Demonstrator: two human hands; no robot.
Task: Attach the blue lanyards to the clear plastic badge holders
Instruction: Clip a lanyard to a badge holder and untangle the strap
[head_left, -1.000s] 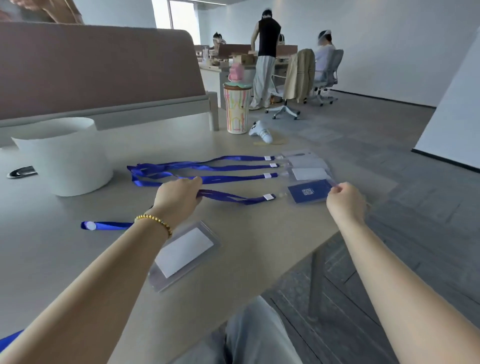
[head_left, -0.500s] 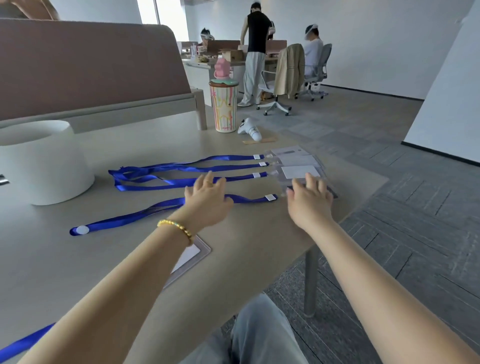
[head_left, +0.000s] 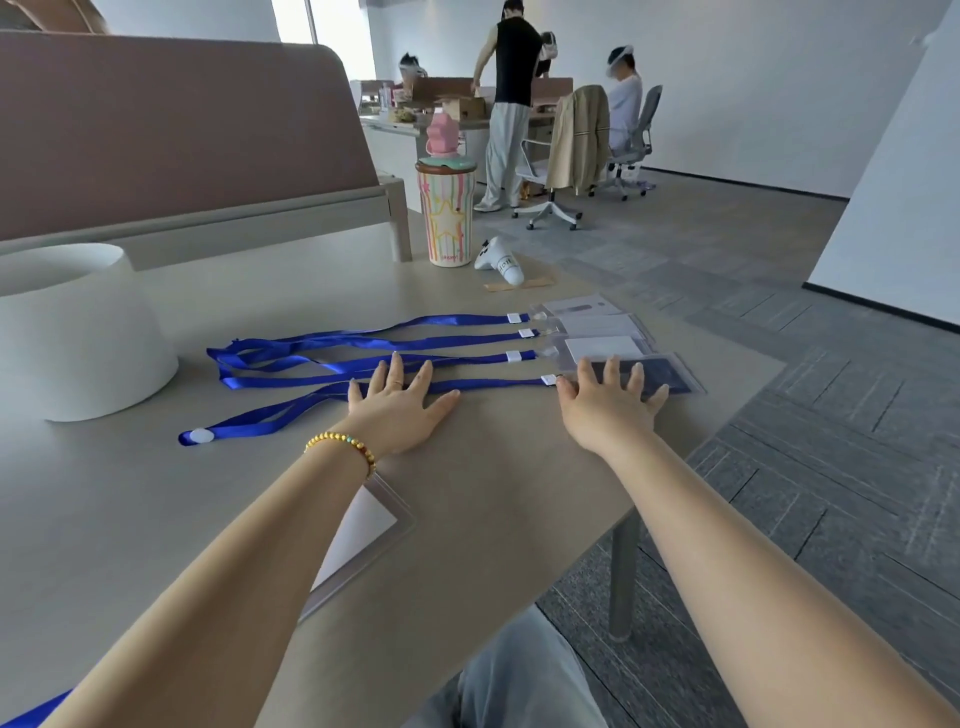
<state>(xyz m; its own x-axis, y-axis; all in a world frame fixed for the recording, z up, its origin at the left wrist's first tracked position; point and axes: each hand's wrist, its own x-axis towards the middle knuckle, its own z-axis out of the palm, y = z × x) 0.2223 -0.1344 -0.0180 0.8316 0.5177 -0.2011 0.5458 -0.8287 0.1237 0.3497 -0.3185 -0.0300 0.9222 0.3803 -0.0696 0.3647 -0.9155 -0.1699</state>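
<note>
Fingers spread flat: left hand (head_left: 402, 413) on the nearest blue lanyard (head_left: 493, 385), right hand (head_left: 605, 408) on its badge holder (head_left: 670, 375), seemingly clipped already. Next, grab the loose holder (head_left: 363, 525).

A: What's on the table (head_left: 519, 467)?

B: Four blue lanyards (head_left: 467, 385), each clipped to a badge holder (head_left: 670, 374) at the right edge. Loose badge holder (head_left: 363, 525) near the front. White bowl (head_left: 78, 332) left; striped cup (head_left: 445, 218) and white controller (head_left: 501, 262) at the back.

A: Hands?

B: Both flat on it.
</note>
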